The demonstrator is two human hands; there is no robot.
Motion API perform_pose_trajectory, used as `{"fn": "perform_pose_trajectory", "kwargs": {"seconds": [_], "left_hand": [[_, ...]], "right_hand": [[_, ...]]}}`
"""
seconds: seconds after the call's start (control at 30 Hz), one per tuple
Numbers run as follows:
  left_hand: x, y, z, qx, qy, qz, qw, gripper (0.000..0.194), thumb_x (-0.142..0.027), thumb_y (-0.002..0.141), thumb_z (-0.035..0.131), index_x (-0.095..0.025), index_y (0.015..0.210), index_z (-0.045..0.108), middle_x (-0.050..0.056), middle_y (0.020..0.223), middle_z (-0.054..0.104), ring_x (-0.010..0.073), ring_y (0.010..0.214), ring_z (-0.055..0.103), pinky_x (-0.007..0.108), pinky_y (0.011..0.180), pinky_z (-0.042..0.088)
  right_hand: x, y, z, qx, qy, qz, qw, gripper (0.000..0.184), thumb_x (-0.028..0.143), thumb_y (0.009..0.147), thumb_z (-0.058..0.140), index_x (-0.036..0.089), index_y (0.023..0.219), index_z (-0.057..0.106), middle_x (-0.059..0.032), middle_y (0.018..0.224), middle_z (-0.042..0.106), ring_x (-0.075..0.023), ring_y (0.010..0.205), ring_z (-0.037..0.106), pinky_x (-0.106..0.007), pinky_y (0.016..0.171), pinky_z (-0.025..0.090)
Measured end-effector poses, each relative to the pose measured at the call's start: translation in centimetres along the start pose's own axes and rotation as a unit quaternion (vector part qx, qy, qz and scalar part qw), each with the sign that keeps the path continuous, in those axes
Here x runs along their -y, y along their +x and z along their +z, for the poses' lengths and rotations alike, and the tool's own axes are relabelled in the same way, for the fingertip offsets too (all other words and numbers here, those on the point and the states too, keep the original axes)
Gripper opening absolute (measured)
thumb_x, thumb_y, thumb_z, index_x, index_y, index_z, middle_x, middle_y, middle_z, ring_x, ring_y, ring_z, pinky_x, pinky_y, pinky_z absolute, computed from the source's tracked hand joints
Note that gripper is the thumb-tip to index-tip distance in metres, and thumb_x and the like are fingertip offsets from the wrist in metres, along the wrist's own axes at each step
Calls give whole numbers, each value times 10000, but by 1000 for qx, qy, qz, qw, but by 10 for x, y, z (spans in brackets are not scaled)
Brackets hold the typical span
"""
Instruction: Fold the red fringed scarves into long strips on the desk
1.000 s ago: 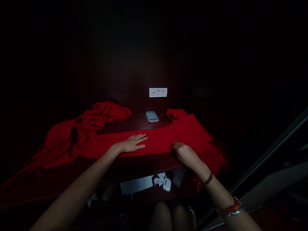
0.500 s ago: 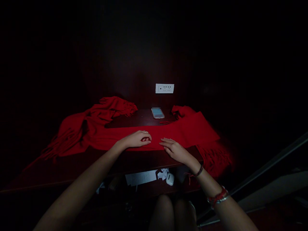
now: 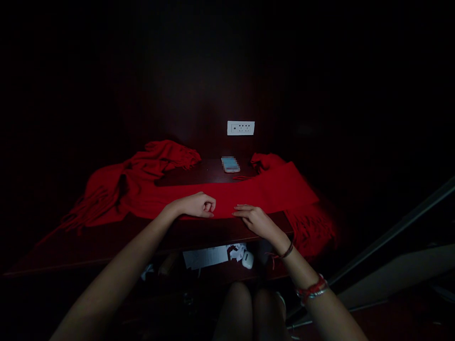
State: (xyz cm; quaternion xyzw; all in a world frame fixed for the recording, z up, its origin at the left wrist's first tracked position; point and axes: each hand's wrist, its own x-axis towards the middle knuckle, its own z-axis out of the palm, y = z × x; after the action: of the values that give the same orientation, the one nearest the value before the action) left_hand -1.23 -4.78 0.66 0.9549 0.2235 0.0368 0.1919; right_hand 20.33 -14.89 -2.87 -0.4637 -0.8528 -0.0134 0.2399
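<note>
A red fringed scarf [image 3: 227,194] lies across the dark table, its middle stretched out as a flat band and both ends bunched farther back. My left hand [image 3: 197,204] rests on the front part of this band with its fingers curled in; I see no cloth gathered between them. To its right, my right hand [image 3: 255,220] lies palm down at the scarf's front edge, fingers stretched out and touching the cloth. A short gap of flat red fabric separates the two hands.
Behind the scarf lies a phone [image 3: 231,164] with a blurred screen, below a white wall socket [image 3: 241,128]. A shelf under the tabletop holds a pale sheet [image 3: 206,257], crumpled paper [image 3: 236,251] and a white earphone case [image 3: 248,259]. Fringe hangs over the table's right side.
My left hand has shifted slightly left and its fingers have curled in more. My right hand stays near the same spot on the scarf. The whole view has moved a little.
</note>
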Motion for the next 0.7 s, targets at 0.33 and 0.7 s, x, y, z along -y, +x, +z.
{"fn": "perform_pose_trajectory", "kwargs": {"seconds": [0.33, 0.7], "left_hand": [[-20, 2, 3, -59, 167, 105, 979, 273, -118, 620, 470, -195, 877, 519, 15, 848, 534, 137, 781, 489, 219, 706, 358], [-18, 4, 1, -79, 188, 110, 973, 104, -180, 738, 420, -178, 726, 523, -6, 667, 512, 110, 631, 469, 198, 611, 333]], "right_hand": [[5, -2, -4, -40, 16, 11, 999, 262, 193, 792, 416, 142, 1007, 556, -60, 966, 589, -130, 924, 505, -254, 842, 382], [5, 4, -4, -22, -103, 24, 994, 185, 194, 810, 401, 159, 877, 569, -43, 790, 569, -121, 764, 492, -223, 696, 375]]}}
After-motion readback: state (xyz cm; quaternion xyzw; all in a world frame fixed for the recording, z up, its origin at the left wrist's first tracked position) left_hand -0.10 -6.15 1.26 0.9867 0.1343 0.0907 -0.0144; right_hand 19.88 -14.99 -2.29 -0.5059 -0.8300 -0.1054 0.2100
